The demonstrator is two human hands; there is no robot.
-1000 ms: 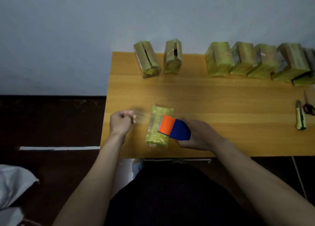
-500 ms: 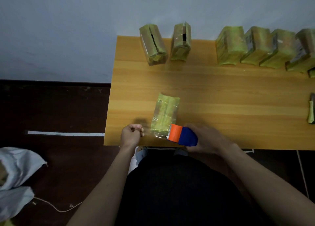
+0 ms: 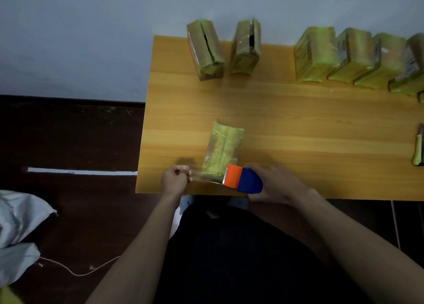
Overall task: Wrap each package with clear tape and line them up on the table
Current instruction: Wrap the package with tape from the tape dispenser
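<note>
**So, mid-wrap at the near edge of the table**

Basically the package (image 3: 223, 153) being worked on lies flat on the table (image 3: 298, 124), near its front edge and toward its left end; it already looks shiny with clear film. The left hand (image 3: 175, 179), just left of the package, has its fingers curled tight, pinching what looks like the free end of the tape (image 3: 197, 177); the strip is see-through, so the exact pinch is hard to make out. The right hand (image 3: 275, 184), just right of the package's near end, grips the orange-and-blue tape dispenser (image 3: 242, 181), fingers wrapped round the blue part. My guess is the two hands pull apart to keep the strip taut so it goes on without wrinkles.

Far side of the table from the package: two opened-looking boxes (image 3: 223, 49), then a tidy row of packages (image 3: 348, 56) along the wall; probably the finished line-up. A utility knife (image 3: 418, 151) sits off at the right edge, handy for cutting I reckon.
</note>
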